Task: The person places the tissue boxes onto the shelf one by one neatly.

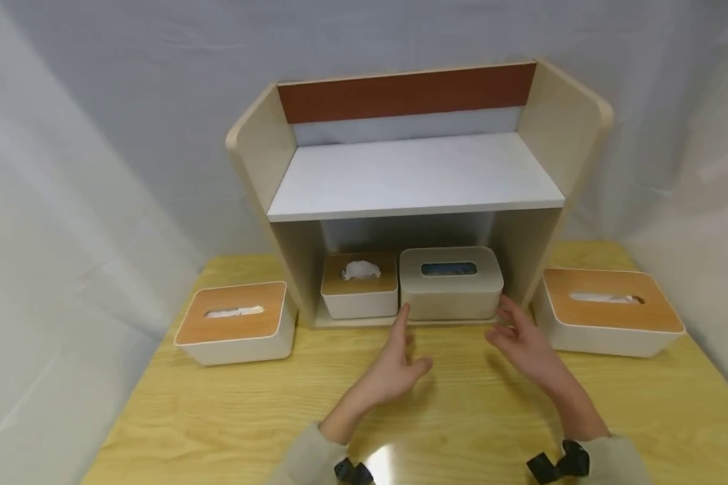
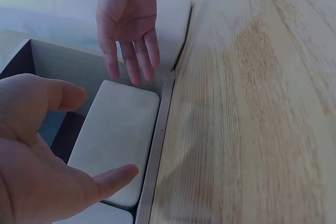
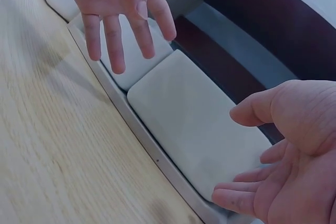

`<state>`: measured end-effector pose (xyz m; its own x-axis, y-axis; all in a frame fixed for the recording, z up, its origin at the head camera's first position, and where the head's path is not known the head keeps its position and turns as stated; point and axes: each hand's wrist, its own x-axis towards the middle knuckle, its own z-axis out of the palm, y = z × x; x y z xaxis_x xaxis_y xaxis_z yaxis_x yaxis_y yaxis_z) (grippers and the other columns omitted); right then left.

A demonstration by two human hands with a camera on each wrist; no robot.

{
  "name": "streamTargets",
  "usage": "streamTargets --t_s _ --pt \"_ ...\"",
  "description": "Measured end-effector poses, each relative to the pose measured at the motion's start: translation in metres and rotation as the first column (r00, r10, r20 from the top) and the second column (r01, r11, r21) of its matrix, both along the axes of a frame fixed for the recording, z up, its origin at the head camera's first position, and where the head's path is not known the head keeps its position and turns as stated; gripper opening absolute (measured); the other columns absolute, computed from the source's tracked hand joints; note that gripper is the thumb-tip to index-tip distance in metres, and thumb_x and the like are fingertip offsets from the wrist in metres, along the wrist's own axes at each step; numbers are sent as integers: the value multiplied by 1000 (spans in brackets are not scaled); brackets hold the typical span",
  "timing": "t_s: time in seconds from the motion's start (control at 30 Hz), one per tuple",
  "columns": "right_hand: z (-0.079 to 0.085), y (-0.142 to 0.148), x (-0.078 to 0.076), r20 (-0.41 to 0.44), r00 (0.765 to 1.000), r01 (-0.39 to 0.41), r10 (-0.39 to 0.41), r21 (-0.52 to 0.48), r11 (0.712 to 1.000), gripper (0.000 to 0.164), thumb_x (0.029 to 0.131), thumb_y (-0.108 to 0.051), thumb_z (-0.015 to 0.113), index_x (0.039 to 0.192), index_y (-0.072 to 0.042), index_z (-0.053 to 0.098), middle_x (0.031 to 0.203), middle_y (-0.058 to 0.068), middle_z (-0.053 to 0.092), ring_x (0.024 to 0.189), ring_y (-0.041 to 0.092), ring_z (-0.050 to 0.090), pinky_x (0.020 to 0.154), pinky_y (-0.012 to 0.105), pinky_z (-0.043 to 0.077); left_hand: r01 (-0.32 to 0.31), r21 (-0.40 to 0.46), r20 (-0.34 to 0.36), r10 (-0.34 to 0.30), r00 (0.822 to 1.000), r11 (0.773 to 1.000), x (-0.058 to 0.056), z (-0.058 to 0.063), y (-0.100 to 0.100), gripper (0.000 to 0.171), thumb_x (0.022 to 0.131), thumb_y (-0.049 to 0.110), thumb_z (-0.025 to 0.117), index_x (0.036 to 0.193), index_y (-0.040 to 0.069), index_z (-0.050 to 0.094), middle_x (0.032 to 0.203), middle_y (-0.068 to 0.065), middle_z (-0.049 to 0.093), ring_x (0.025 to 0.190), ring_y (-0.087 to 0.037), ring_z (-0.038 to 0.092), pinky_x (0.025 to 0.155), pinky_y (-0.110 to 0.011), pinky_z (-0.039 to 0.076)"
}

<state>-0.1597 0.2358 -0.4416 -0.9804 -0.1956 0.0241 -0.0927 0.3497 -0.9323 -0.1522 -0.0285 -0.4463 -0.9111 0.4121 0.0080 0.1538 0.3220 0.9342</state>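
A cream tissue box with a dark slot stands in the lower bay of a small desktop shelf. My left hand is at its front left corner, forefinger pointing at it and thumb spread away. By the front right corner is my right hand, its fingers spread and loosely bent. Both wrist views show the box front between the two hands, with neither hand gripping it. Whether the fingertips touch it, I cannot tell. Left of it stands a smaller white tissue box with a wood-coloured lid and a tissue poking out.
On the wooden table, a white tissue box with an orange-brown lid sits left of the shelf. A similar tissue box is on its right. Side panels bound the bay, and a white board covers it from above.
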Motion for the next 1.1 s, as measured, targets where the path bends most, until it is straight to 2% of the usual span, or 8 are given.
streamTargets --t_s 0.2,0.33,0.47,0.7,0.97,1.1 --pt "5 -5 6 23 1000 -7 7 21 1000 75 102 -15 55 157 4 8 153 37 24 136 55 33 104 60 41 -1 3 -12 1 1000 1000 5 0 -7 99 90 14 66 160 10 -5 161 -29 12 138 -47 35 98 -53 49" --pt "8 -8 13 9 1000 -2 2 37 999 74 101 -17 55 156 5 10 154 36 23 136 55 33 104 62 40 16 6 -11 -16 1000 1000 9 0 -13 97 92 14 64 159 9 -6 162 -27 6 138 -48 34 103 -56 44" --pt "10 -9 18 -15 1000 3 -3 25 1000 70 102 -13 55 155 7 13 153 35 24 136 55 33 104 62 39 33 12 -5 -33 999 999 12 3 -17 96 94 14 63 159 9 -7 164 -22 1 138 -47 34 102 -55 45" --pt "10 -15 20 -31 999 8 -7 40 999 67 101 -14 55 153 7 18 153 34 27 135 55 35 103 62 40 28 -11 -9 -28 1000 1000 16 11 -29 96 94 14 64 160 11 -6 164 -22 1 137 -45 37 100 -52 47" --pt "11 -36 23 -18 999 -40 41 38 998 66 100 -15 57 153 4 22 153 33 29 137 53 34 104 61 40 17 -17 -8 -17 1000 1000 25 22 -53 93 96 14 61 160 15 -6 164 -20 -2 140 -45 33 107 -58 39" --pt "8 -51 26 -27 998 -52 52 -6 999 63 99 -10 57 151 6 25 153 33 30 137 53 34 105 59 41 16 -19 -4 -16 1000 1000 30 30 -67 92 97 15 61 160 16 -6 165 -16 -4 140 -46 33 109 -59 36"
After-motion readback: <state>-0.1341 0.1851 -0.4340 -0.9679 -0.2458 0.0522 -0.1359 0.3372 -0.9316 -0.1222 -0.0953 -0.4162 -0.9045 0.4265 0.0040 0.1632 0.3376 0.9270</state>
